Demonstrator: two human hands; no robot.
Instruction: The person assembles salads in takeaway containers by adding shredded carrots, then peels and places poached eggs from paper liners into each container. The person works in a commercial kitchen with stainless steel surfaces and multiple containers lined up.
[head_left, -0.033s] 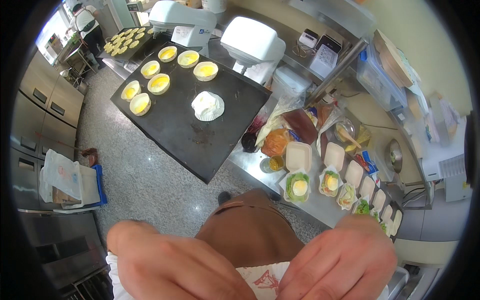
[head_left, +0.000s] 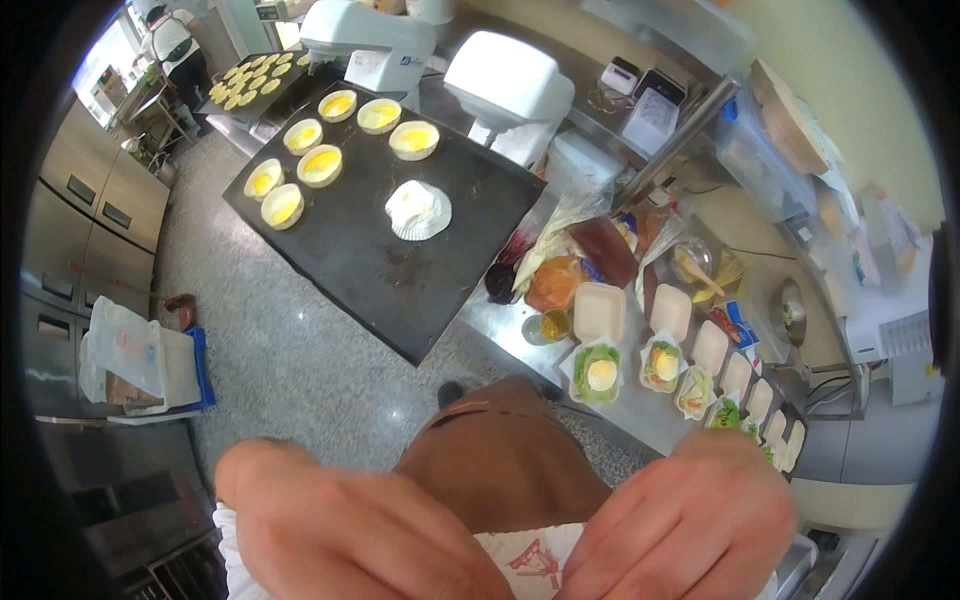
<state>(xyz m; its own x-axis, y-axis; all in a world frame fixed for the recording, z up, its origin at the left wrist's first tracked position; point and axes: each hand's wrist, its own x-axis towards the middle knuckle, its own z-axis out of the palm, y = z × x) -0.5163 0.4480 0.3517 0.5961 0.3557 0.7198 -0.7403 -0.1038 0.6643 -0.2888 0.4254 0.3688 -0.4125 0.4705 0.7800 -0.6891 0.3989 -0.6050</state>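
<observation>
one person (head_left: 172, 48) standing at upper left, two white machines (head_left: 500, 78) at upper centre, steel cabinets (head_left: 88, 225) along left edge, translucent plastic bin (head_left: 178, 368) at left, open food cartons (head_left: 600, 312) in a row at lower right, metal bowl (head_left: 789, 310) at right

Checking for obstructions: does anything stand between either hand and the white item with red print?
Nothing visible does: the white item shows between the left hand and right hand, though their fingertips are out of view.
</observation>
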